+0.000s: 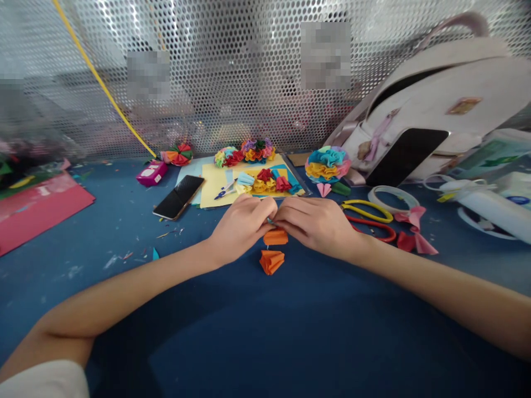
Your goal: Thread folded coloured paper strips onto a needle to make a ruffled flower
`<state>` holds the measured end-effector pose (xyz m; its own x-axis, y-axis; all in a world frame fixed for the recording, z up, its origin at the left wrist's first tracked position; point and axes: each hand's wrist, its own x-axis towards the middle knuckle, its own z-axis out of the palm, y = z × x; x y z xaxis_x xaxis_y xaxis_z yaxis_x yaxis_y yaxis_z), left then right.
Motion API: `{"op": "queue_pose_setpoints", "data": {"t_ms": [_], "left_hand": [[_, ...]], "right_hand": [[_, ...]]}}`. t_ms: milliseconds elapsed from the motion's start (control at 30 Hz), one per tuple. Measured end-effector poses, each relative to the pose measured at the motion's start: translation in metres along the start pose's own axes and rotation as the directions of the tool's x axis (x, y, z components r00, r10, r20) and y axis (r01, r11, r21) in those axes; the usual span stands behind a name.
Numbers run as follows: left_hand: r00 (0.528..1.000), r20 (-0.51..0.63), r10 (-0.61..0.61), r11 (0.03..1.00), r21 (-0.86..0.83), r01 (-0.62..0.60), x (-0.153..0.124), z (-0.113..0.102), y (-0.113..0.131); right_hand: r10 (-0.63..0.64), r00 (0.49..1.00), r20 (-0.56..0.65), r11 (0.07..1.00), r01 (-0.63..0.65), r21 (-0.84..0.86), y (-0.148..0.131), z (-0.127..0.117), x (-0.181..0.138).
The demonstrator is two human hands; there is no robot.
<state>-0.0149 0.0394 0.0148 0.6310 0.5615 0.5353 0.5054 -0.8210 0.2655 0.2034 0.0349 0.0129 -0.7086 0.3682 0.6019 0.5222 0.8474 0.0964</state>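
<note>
My left hand (240, 224) and my right hand (315, 224) meet at the fingertips above a blue tabletop (290, 331). Between them they pinch a small grey-blue object (270, 221), mostly hidden by my fingers. Just below the fingertips lies a folded orange paper strip (276, 237); I cannot tell whether it touches them. A pleated orange paper piece (271, 261) sits closer to me, apart from both hands. Beyond my left hand is a yellow card (215, 188) bearing colourful paper flowers.
To the right of my right hand lie yellow-handled scissors (367, 210) and red-handled scissors (373, 229). A black phone (178, 197) lies left of the card. A large paper flower (327, 164) and a white bag (435, 94) stand at the back right, before a perforated metal screen (232, 72).
</note>
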Motion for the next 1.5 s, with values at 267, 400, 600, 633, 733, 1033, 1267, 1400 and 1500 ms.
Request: {"op": "queue_pose_setpoints", "data": {"t_ms": [267,400,600,633,733,1033,1267,1400,1500], "left_hand": [[0.988,0.107,-0.111,0.982,-0.139,0.125,0.008,-0.006,-0.005],[0.972,0.155,-0.175,0.937,-0.275,0.213,0.01,-0.008,-0.007],[0.932,0.274,-0.239,0.809,-0.474,0.347,0.013,-0.009,-0.008],[0.928,0.282,-0.241,0.796,-0.489,0.356,0.014,-0.008,-0.008],[0.935,0.25,-0.25,0.814,-0.469,0.343,0.013,-0.008,-0.009],[0.997,0.049,0.062,0.997,0.037,-0.064,0.005,-0.008,-0.005],[0.985,0.171,0.0,0.995,0.097,-0.017,0.007,-0.011,-0.001],[0.979,0.201,-0.02,0.999,0.049,0.011,0.007,-0.011,-0.001],[0.984,0.177,-0.031,0.999,-0.038,0.039,0.008,-0.009,-0.005]], "right_hand": [[0.071,0.995,-0.075,0.997,-0.073,-0.016,0.0,0.0,-0.002],[-0.027,0.996,-0.084,0.991,0.016,-0.132,0.001,-0.001,-0.004],[-0.314,0.945,-0.089,0.892,0.262,-0.37,0.002,-0.015,0.0],[-0.315,0.946,-0.081,0.889,0.264,-0.375,0.002,-0.017,0.001],[-0.195,0.98,-0.036,0.93,0.173,-0.324,-0.001,-0.019,0.004],[0.098,0.993,0.062,0.991,-0.092,-0.094,-0.01,-0.013,0.003],[0.033,0.999,0.018,0.985,-0.029,-0.168,-0.009,-0.01,0.003],[-0.066,0.997,0.03,0.953,0.072,-0.294,-0.01,-0.011,0.003],[-0.126,0.991,0.042,0.935,0.132,-0.33,-0.009,-0.012,0.003]]}}
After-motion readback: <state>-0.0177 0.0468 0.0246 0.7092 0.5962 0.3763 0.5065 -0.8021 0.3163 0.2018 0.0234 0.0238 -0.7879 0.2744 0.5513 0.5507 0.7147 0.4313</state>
